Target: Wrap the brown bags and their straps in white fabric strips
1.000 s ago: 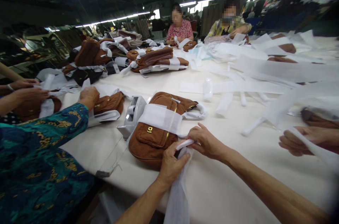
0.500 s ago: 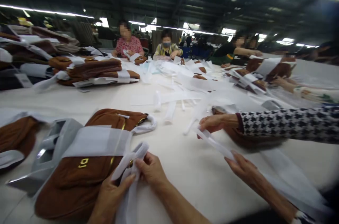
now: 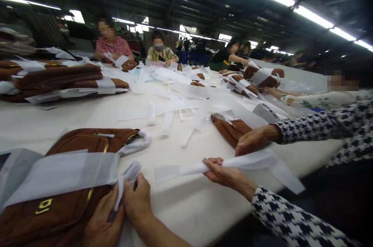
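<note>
A brown bag with gold zips and a gold emblem lies before me at the lower left. A band of white paper wraps its middle. My left hand is closed on the white-wrapped strap at the bag's right side. My right hand pinches the same wrapping slightly higher, close beside the left. The fingers hide part of the strap and its hardware. A second wrapped loop sticks out above my hands from the bag's upper corner.
On my right, a co-worker in houndstooth sleeves handles a long white paper strip near another brown bag. Stacked brown bags stand at the back left. Loose paper strips litter the white table. Several people work opposite.
My view has swung right, so the bag and my hands appear further left. Both hands still grip the strap wrapping. The co-worker's paper strip now stretches out flat, with their hands lower and closer together.
</note>
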A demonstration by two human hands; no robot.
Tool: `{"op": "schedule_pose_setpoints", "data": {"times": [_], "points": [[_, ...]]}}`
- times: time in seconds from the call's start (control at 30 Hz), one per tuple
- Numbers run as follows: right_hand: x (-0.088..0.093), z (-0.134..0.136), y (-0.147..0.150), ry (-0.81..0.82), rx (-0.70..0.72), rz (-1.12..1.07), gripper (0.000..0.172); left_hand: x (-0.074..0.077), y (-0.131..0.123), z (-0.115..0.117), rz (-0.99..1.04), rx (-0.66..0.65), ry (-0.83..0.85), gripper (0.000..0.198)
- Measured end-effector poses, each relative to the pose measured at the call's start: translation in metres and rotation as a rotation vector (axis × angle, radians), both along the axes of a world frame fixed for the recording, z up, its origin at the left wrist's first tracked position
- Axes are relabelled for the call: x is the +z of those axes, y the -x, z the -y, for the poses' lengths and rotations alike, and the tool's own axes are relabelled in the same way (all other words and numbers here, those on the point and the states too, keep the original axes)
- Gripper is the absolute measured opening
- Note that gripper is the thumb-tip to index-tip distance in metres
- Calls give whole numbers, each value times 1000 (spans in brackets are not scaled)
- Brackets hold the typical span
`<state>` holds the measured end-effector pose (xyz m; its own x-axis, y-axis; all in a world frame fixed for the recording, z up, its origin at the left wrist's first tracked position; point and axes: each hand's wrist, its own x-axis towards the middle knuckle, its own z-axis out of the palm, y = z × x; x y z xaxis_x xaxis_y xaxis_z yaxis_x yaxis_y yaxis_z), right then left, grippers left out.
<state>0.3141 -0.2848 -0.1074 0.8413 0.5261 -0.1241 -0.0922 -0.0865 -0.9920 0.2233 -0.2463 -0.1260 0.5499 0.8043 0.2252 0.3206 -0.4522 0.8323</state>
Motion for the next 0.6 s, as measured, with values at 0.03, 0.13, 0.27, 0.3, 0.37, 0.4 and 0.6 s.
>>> {"op": "schedule_pose_setpoints", "data": {"times": [0.03, 0.13, 0.27, 0.3, 0.37, 0.4, 0.6], "points": [[2, 1, -3, -3, 27, -20, 16, 1, -1, 1, 3, -11, 4, 41], [12, 12, -7, -53, 179, -124, 23, 11, 2, 5, 25, -13, 71, 37], [21, 28, -12, -181, 446, -295, 36, 24, 8, 7, 131, -47, 226, 39], [19, 29, -14, -210, 484, -315, 38, 25, 9, 5, 151, -60, 243, 39], [13, 28, -15, -238, 502, -329, 38, 24, 11, 4, 166, -68, 245, 37], [10, 26, -14, -238, 488, -326, 38, 24, 11, 4, 169, -67, 240, 36], [-11, 13, 2, -193, 294, -243, 30, 15, 12, 9, 157, -90, 105, 35]]}}
